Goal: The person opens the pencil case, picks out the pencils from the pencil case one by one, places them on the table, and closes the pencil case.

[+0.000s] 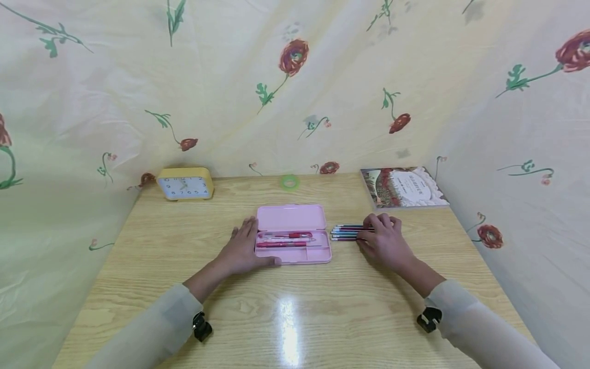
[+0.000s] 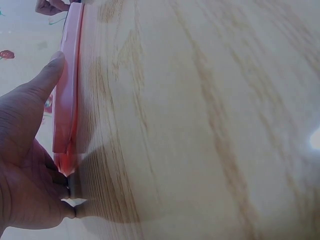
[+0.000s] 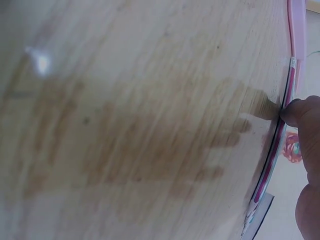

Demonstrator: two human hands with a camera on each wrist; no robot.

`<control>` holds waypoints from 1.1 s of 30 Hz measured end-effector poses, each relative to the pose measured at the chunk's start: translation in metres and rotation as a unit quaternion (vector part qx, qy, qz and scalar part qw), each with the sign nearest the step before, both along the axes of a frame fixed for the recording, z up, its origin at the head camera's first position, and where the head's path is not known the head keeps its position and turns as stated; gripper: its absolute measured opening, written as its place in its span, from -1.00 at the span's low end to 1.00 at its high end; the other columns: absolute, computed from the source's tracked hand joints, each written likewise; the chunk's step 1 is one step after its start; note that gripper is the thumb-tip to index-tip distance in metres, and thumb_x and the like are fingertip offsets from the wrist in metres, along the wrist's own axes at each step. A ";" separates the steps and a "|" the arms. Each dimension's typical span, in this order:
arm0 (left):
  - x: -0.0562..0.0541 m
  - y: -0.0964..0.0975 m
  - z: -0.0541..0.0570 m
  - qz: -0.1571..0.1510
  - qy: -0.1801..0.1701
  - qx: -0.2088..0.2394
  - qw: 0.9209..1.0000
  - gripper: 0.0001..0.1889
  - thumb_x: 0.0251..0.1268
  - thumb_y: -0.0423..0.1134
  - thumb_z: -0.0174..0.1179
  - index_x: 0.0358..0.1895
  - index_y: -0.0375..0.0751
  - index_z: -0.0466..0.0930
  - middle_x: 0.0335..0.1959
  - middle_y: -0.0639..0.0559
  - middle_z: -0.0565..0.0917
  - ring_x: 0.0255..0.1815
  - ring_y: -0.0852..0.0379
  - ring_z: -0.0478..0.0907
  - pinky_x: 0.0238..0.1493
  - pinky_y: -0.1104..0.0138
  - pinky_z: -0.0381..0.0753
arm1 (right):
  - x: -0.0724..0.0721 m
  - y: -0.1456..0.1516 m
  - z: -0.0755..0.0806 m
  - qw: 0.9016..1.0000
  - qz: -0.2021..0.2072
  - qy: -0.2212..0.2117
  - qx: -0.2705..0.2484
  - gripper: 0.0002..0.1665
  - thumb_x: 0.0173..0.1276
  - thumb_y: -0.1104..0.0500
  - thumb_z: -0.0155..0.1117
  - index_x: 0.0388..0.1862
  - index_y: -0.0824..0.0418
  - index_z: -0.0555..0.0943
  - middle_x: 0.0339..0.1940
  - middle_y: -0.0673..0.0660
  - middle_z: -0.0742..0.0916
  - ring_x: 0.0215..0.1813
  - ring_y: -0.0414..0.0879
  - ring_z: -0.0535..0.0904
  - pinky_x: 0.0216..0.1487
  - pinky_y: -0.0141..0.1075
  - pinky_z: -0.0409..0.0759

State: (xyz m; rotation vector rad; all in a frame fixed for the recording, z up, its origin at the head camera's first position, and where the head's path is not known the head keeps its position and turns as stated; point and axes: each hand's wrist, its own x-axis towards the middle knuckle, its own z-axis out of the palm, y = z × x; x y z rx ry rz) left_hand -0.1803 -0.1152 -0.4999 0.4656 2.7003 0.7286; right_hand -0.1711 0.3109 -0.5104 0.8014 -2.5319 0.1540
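Observation:
A pink pencil case [image 1: 319,256] lies with its lid laid back on the table, a few red and pink pens [image 1: 283,245] in its long compartment. My left hand [image 1: 241,248] rests against its left end, fingers fairly straight, thumb along the front edge. In the left wrist view the thumb touches the case's side wall [image 2: 68,100]. Right of the case, several pencils [image 1: 343,232] lie side by side. My right hand [image 1: 384,243] holds them from above, fingers curled at the far side. The thumb presses the nearest pencil [image 3: 287,95] in the right wrist view.
A yellow alarm clock [image 1: 186,183] stands at the table's back left. A roll of green tape [image 1: 290,182] lies at the back middle, and a book [image 1: 403,187] at the back right. Flowered cloth [image 1: 230,77] hangs behind the table [image 1: 244,318] and at both sides.

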 end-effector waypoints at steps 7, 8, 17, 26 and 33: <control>-0.001 -0.001 -0.001 0.001 -0.001 0.002 1.000 0.54 0.15 0.58 0.44 0.82 -0.37 -0.28 0.89 -0.29 -0.19 0.92 -0.25 -0.29 0.89 -0.18 -0.30 | 0.000 -0.013 0.008 0.999 -0.006 -0.035 -0.017 -0.85 0.32 0.17 0.68 -0.16 0.11 0.88 -0.08 0.14 0.65 -0.04 0.11 0.48 0.14 0.45 0.50; -0.001 -0.001 -0.001 0.001 0.000 0.001 1.000 0.54 0.15 0.58 0.44 0.82 -0.37 -0.28 0.89 -0.29 -0.19 0.92 -0.25 -0.29 0.89 -0.18 -0.30 | -0.001 -0.017 0.010 0.999 -0.003 -0.043 -0.021 -0.84 0.33 0.17 0.67 -0.14 0.12 0.88 -0.10 0.13 0.67 -0.05 0.09 0.49 0.15 0.44 0.50; -0.001 0.000 0.000 0.003 -0.004 0.005 1.000 0.54 0.15 0.56 0.46 0.82 -0.36 -0.29 0.89 -0.29 -0.19 0.92 -0.24 -0.30 0.90 -0.17 -0.31 | -0.005 -0.061 0.018 0.993 0.048 -0.104 -0.042 -0.83 0.43 0.08 0.61 -0.07 0.10 0.89 -0.09 0.06 0.77 0.00 0.04 0.56 0.20 0.39 0.55; 0.000 0.000 -0.002 0.003 -0.004 0.006 1.000 0.54 0.14 0.56 0.46 0.82 -0.37 -0.29 0.89 -0.28 -0.21 0.92 -0.23 -0.31 0.90 -0.15 -0.31 | -0.005 -0.094 0.011 0.987 0.082 -0.133 -0.024 -0.88 0.46 0.02 0.55 -0.21 0.03 0.87 -0.10 -0.01 0.72 0.00 -0.03 0.53 0.24 0.37 0.54; -0.001 0.000 -0.001 0.005 -0.005 -0.001 1.000 0.54 0.16 0.56 0.44 0.82 -0.36 -0.30 0.89 -0.27 -0.22 0.92 -0.22 -0.32 0.90 -0.14 -0.31 | -0.006 -0.102 0.006 0.988 0.084 -0.131 -0.007 -0.88 0.49 0.00 0.52 -0.17 -0.01 0.86 -0.12 -0.03 0.74 -0.02 -0.05 0.52 0.28 0.34 0.54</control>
